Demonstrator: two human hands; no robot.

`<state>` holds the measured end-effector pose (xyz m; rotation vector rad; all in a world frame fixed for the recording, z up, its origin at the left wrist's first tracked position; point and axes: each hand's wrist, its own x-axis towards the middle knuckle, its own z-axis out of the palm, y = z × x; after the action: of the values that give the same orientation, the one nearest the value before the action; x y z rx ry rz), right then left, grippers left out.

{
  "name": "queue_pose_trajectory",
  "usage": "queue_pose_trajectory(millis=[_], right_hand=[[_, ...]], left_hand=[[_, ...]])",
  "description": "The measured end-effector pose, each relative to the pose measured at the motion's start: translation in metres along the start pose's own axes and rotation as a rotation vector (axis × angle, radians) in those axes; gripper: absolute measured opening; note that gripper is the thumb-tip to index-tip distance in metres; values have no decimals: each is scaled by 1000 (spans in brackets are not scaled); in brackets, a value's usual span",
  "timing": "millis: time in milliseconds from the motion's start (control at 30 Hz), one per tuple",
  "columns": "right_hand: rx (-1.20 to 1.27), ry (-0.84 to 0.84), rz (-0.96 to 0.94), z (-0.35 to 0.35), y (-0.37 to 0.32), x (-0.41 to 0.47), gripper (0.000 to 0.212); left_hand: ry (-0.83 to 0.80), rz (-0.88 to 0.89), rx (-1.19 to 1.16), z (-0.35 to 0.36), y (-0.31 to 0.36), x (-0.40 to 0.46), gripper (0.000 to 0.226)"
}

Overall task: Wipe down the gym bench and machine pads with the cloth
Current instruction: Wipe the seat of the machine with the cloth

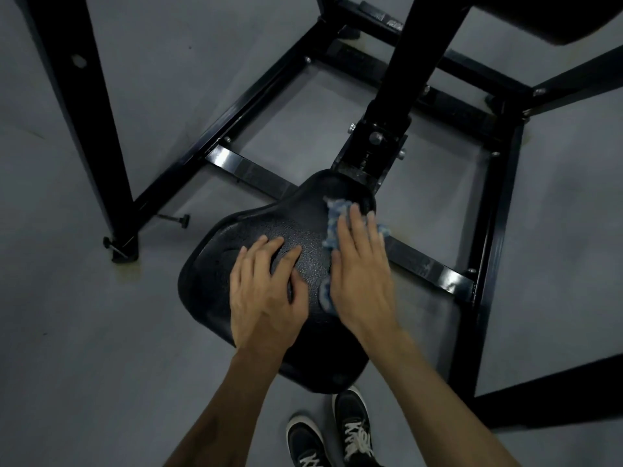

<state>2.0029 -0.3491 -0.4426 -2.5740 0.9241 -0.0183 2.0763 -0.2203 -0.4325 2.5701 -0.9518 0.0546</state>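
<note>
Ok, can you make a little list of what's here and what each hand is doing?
seat pad: black, bumpy, on the machine's post
cloth: blue, lying on the seat pad
right hand: flat on the cloth, pressing it down
left hand: resting bare on the seat pad, fingers spread
frame: black metal bars on the grey floor
shoes: dark, white laces

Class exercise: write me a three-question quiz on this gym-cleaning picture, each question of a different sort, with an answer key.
1. True or false: the left hand holds the cloth.
2. Which hand presses the cloth on the seat pad? A) left B) right C) both
3. Fill in: the cloth is coloured ____.

Key: 1 false, it rests bare on the pad. 2 B, the right hand lies flat on it. 3 blue.
</note>
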Motion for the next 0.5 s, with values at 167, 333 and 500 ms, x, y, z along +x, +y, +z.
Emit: queue_pose_trajectory(millis=[167,333,500], right_hand=[[-23,-9,71,5,-20,47,54],[-38,-17,-196,-4,8,1,51],[-35,16,75,2,-12,40,53]], left_hand=[[8,3,5,2,-1,-1,33],[20,8,1,2,-1,0,33],[14,5,12,3,-2,0,33]])
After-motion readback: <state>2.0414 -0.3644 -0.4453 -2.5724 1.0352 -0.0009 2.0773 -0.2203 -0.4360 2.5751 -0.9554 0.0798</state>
